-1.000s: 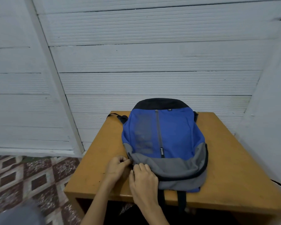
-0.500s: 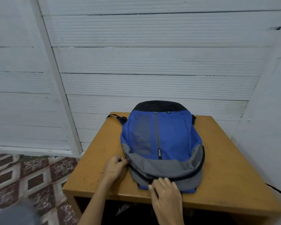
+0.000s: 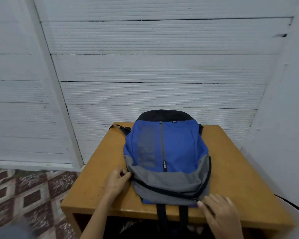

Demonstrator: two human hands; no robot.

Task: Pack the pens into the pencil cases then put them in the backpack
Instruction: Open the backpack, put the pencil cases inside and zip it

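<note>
A blue, grey and black backpack (image 3: pixel 166 152) lies flat on the wooden table (image 3: pixel 231 161), its grey top end toward me. My left hand (image 3: pixel 116 181) pinches the grey fabric at the bag's near left corner, where the zipper line begins. My right hand (image 3: pixel 217 211) pinches the zipper pull at the bag's near right corner. The dark zipper line curves closed between the two hands. No pens or pencil cases are in view.
Two black straps (image 3: pixel 162 216) hang over the table's front edge. White panelled walls (image 3: pixel 154 66) stand close behind and to the right. A patterned tile floor (image 3: pixel 24 195) lies at the left. A white curved edge (image 3: pixel 297 214) shows at the lower right.
My right hand has slid from the bag's left corner along the zipper line to its near right corner. My left hand has kept its pinch on the left corner.
</note>
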